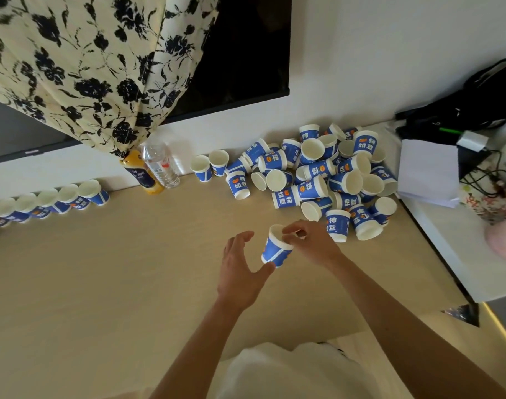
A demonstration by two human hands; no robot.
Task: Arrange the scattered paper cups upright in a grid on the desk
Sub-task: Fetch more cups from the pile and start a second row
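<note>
Head view: right hand [309, 243] pinching the rim of a tilted blue paper cup [276, 250] over the middle of the desk [102, 269]; left hand [240, 269] spread open just beside it, thumb at the cup's base. Behind, against the wall, a jumbled pile of cups [332, 174], many on their sides. Far left, a row of upright cups [44, 201] along the back edge, near two bottles [154, 171].

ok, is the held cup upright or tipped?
Upright, slightly tilted: the cup has its mouth up and base down. The right hand pinches its rim; the left hand is open beside it.
</note>
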